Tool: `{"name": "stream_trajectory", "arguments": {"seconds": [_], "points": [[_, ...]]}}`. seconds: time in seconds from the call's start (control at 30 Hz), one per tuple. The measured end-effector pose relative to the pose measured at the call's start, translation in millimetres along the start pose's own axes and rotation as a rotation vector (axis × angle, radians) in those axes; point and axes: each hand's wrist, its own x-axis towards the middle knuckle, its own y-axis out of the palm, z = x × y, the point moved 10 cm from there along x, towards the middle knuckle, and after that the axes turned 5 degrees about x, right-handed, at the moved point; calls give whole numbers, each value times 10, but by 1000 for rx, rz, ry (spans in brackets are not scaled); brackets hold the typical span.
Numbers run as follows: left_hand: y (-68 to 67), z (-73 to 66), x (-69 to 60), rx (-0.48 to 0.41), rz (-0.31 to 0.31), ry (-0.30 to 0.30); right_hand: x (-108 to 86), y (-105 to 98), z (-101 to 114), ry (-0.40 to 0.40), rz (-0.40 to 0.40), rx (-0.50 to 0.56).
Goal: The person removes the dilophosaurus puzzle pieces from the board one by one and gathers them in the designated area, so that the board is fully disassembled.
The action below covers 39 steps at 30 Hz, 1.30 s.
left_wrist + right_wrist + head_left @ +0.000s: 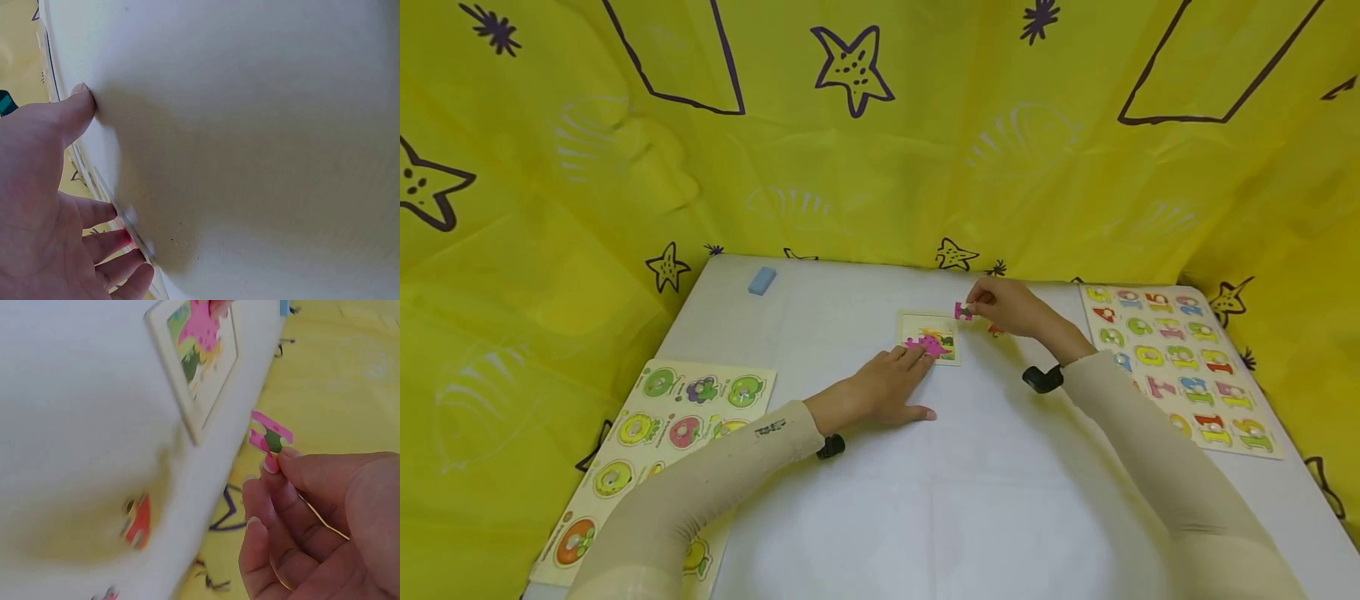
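Observation:
A small framed puzzle board (952,361) with a pink dinosaur picture (934,345) lies at the middle of the table. The fingers of my left hand (891,387) rest on its picture, thumb spread out to the side. Just above the board's right corner, my right hand (1011,307) pinches a pink and green puzzle piece (273,439) between thumb and fingertips. In the right wrist view, a red-orange piece (139,522) lies on the table beside the board (197,428), and part of another pink piece (110,594) shows at the bottom edge.
A fruit puzzle board (658,433) lies on the left side of the white table (880,517), a number puzzle board (1187,367) on the right. A blue block (762,281) sits near the back left. Yellow patterned cloth (880,183) hangs behind and at both sides.

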Motion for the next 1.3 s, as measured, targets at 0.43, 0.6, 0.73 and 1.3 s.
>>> {"name": "stream_trajectory", "arguments": {"seconds": [0.43, 0.6, 0.73, 1.3], "points": [[-1, 3, -5, -35, -8, -4, -418, 17, -479, 69, 111, 53], [-8, 4, 2, -22, -25, 0, -453, 89, -519, 64, 112, 49], [2, 2, 6, -22, -22, 1, -459, 118, -525, 58, 76, 8], [-24, -14, -2, -41, -1, -9, -476, 178, -450, 32, -14, -54]]}}
